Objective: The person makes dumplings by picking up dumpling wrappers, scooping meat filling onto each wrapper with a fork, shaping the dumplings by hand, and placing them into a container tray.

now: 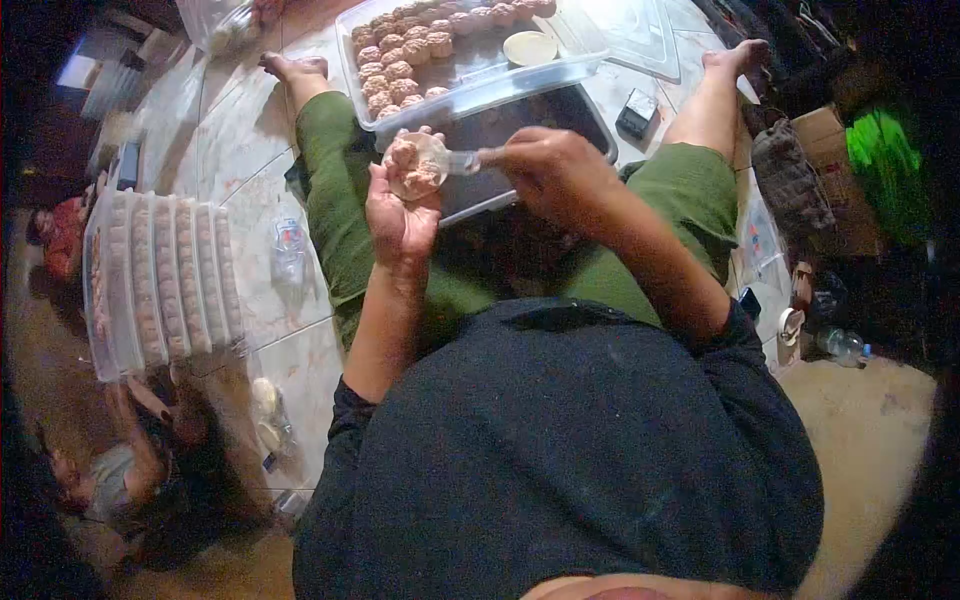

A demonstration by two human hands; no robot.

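I have the left hand (pixel 403 218) turned palm up just above and left of the middle of the frame, its fingers cupped loosely rather than clenched under a thin, round, cream-coloured wrapper (pixel 434 154). That wrapper lies across the fingers and upper palm, with the thumb along its left side and some fingertips showing beyond its far edge. On it I see a lumpy, moist-looking, pinkish filling (pixel 424 179), heaped unevenly so that bare wrapper shows at the upper right. My right hand (pixel 560 165), slightly blurred near the upper centre, is closed around the handle of a pale, flat-ended tool (pixel 463 162); its end reaches the wrapper's right edge, though I can't tell whether it touches the filling. At the top of the frame I have a clear, rectangular plastic tub (pixel 500 88), with pinkish, crinkle-topped, rounded dumplings (pixel 405 52) packed in rows along its left and far sides. A flat, pale, round disc (pixel 530 48) sits toward the tub's right. Just below the tub I make out a dark, rectangular tray (pixel 560 108), partly hidden by the right hand and the tool. At the left of the frame stands a stack of clear plastic boxes (pixel 165 280), tilted in my wide view, with rows of similar pinkish pieces showing through the walls of each layer.
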